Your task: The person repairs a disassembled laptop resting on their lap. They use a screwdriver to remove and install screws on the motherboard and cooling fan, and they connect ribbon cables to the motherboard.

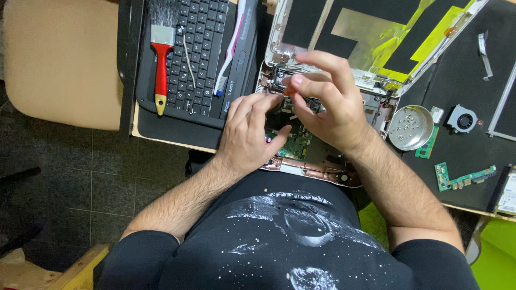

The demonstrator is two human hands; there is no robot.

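An opened laptop base (322, 166) with a green circuit board (294, 146) lies at the table's near edge. Above it leans the stripped lid (376, 32) with foil and yellow tape. My right hand (328, 102) pinches a small orange-tipped tool (290, 91), pointing down near the left hinge (279, 75). Beside it, my left hand (250, 134) rests on the base, fingertips on the board area, thumb stretched toward the green board. Much of the inside is hidden under both hands.
A removed keyboard (196, 48) lies to the left with a red-handled brush (160, 59) and a toothbrush (231, 48) on it. To the right are a metal bowl of screws (411, 126), a small fan (462, 118), a green board strip (462, 178) and a memory stick (428, 147).
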